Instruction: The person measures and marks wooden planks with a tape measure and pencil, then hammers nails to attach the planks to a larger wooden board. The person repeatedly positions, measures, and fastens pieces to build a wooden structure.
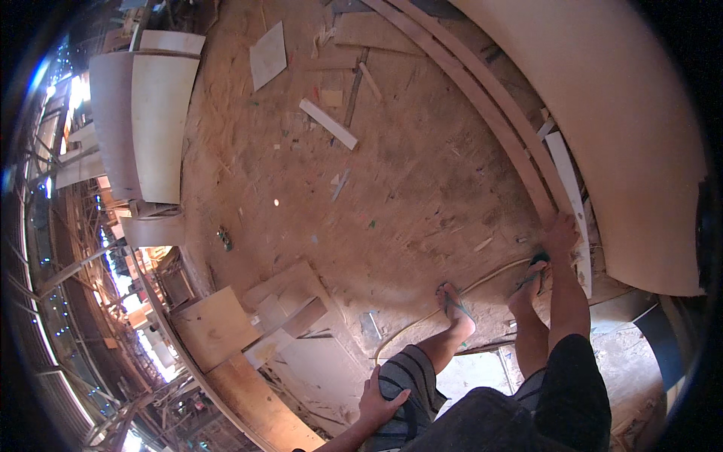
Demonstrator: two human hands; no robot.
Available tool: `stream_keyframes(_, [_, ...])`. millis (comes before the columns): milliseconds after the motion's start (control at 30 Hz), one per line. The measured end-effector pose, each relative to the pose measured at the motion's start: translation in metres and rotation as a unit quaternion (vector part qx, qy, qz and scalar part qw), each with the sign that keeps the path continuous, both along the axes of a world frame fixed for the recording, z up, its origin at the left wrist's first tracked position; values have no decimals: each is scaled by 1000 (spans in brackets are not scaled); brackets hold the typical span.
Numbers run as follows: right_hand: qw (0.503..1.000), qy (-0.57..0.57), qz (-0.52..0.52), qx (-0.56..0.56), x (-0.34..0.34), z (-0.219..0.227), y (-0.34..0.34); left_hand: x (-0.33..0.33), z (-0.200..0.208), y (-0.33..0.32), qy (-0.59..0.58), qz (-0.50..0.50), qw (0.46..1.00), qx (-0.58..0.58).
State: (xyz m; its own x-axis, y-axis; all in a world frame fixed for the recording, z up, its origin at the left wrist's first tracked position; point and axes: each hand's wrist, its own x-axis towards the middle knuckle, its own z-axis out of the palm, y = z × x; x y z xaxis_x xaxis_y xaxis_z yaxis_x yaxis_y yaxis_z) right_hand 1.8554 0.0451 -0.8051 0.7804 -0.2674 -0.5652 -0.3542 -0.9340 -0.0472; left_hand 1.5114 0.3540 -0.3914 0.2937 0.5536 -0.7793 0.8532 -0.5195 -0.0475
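Note:
My right hand (559, 232) reaches down on the right and is closed around the near end of a long brown wooden plank (482, 92). A second long plank (503, 74) runs close beside it, and whether the hand grips that one too I cannot tell. Both stretch away toward the far middle. A narrow white board (570, 203) lies just right of this hand. My left hand (379, 405) rests against the leg of my striped shorts, thumb apart from the fingers, holding nothing.
A big pale sheet (602, 128) fills the right side. Scrap strips, including a white one (328, 123), and a square offcut (269, 56) litter the dirt floor (407, 196). A hose (482, 282) passes my sandalled feet. Panels (162, 128) stand left; board pieces (216, 328) lie nearer.

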Motion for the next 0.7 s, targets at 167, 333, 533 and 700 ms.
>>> stream_keyframes(167, [963, -91, 3, 253, -34, 30, -54, 8, -1, 14, -1, -51, 998, -44])
stream_keyframes(333, [701, 195, -203, 655, -76, 190, -5, -66, -28, 25, -51, -121, 990, -42])
stream_keyframes(533, [401, 425, -407, 702, -125, 425, 79, -36, 37, 5, -161, -61, 985, -13])
stream_keyframes(700, [521, 346, -407, 666, -156, 532, 130, 49, 143, 22, -401, 79, 890, -201])
